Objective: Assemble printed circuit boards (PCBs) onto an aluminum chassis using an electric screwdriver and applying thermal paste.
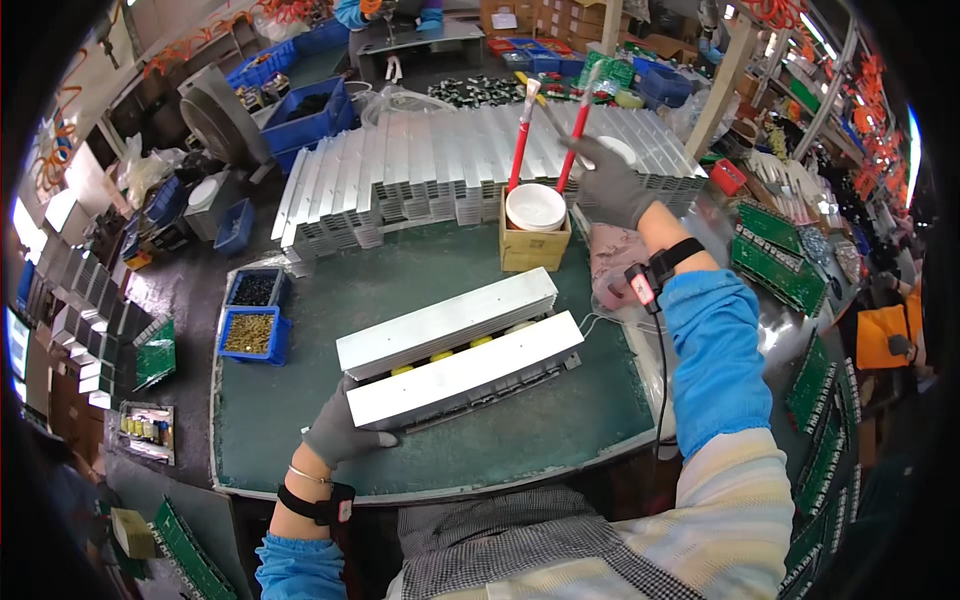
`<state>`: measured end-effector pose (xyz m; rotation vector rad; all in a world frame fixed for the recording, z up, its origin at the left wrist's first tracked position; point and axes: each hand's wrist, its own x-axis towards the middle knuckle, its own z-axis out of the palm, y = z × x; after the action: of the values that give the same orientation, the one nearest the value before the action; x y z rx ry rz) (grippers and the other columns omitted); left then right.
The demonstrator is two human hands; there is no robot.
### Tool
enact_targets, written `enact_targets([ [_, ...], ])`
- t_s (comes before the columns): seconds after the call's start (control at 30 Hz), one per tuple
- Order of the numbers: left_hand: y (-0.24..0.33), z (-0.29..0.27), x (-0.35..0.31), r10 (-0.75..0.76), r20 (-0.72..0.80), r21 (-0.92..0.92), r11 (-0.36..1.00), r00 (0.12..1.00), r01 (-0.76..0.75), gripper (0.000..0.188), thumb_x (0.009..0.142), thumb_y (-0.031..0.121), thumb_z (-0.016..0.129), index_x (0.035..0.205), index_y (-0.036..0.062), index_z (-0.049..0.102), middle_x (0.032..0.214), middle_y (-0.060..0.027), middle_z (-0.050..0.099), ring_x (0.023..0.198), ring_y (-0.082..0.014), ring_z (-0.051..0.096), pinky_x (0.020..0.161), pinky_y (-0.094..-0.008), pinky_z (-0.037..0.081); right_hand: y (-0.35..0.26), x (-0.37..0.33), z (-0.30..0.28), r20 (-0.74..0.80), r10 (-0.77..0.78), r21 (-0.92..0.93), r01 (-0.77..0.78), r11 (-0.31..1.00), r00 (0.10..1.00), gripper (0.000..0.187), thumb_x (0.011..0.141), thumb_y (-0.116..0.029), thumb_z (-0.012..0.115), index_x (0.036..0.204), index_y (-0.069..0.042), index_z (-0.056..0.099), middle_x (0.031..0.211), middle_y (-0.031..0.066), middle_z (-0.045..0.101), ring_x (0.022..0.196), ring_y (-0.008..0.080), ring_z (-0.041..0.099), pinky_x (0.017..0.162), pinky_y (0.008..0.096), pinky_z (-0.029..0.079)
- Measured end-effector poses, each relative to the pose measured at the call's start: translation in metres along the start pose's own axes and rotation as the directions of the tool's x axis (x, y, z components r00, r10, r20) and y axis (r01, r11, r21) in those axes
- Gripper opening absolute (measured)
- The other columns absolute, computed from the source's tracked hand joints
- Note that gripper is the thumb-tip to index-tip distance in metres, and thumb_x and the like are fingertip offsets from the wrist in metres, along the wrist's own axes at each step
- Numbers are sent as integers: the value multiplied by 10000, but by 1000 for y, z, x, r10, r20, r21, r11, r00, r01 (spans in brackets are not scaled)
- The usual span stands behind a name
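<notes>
My left hand [345,425], in a grey glove, grips the near left end of a long silvery metal housing [465,370]. Its thumb lies along the lower side. Two pale metal bars form this unit, and yellow round parts [440,356] show in the gap between them. Beyond it stands a small cardboard box [533,252] with a white cup [535,207] and two red-handled brushes [521,145] upright in it. My gloved right hand [608,185] reaches beside the box, its fingers closed around a slim stick with a yellow end [527,80]. A white round lid [617,150] shows behind this hand.
Rows of silvery metal profiles [430,150] line the far side of the green table [290,430]. Blue bins of dark [257,288] and brass-coloured small parts [250,333] stand at left. Green circuit boards [780,265] lie at right. A person's blue sleeves [350,14] show at the far end.
</notes>
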<state>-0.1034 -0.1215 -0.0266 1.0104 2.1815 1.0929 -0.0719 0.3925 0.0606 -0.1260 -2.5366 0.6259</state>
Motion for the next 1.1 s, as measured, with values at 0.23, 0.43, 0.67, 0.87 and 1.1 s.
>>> enact_targets([
  [0.23, -24, -2, 5, 71, 164, -222, 974, 984, -33, 1129, 485, 117, 899, 1411, -14, 267, 1367, -143, 448, 1266, -235, 415, 1076, -359, 342, -64, -32, -122, -275, -224, 86, 256, 963, 935, 479, 765, 15, 651, 1222, -80, 542, 1123, 53, 568, 1047, 169, 543, 930, 289, 429],
  [0.43, -19, 1, 4, -20, 94, -321, 946, 995, 50, 1057, 598, 218, 901, 1403, -11, 256, 1138, -123, 595, 1018, -192, 579, 876, -334, 478, -79, -61, -103, -53, -102, 254, 112, 961, 993, 288, 849, -162, 666, 1096, -25, 610, 946, 24, 619, 881, 97, 556, 790, 249, 458],
  [0.67, -27, 4, 1, -115, 128, -249, 958, 985, 144, 998, 602, 192, 903, 1379, 2, 307, 1130, -73, 563, 966, -151, 557, 824, -318, 486, -63, -8, -46, 339, 190, 299, -297, 907, 921, 231, 881, -162, 589, 1035, -4, 659, 769, -15, 594, 687, 48, 517, 615, 220, 444],
  [0.87, -24, 9, -3, -154, 23, -293, 944, 988, 154, 536, 738, 113, 771, 1173, 32, 468, 921, -32, 559, 810, -101, 519, 722, -264, 463, -45, 7, -1, 328, 91, 205, -165, 965, 940, 202, 856, -186, 602, 944, -18, 673, 771, 55, 645, 704, 130, 584, 650, 276, 470],
  [1.1, -34, -3, 10, -89, 239, -348, 922, 967, 171, 1123, 601, 161, 903, 1456, 33, 187, 1319, -120, 483, 1165, -202, 500, 953, -357, 441, -56, -24, 3, 169, -149, 24, 147, 989, 974, 169, 848, -159, 635, 959, -35, 666, 851, 116, 674, 758, 244, 650, 704, 326, 513],
])
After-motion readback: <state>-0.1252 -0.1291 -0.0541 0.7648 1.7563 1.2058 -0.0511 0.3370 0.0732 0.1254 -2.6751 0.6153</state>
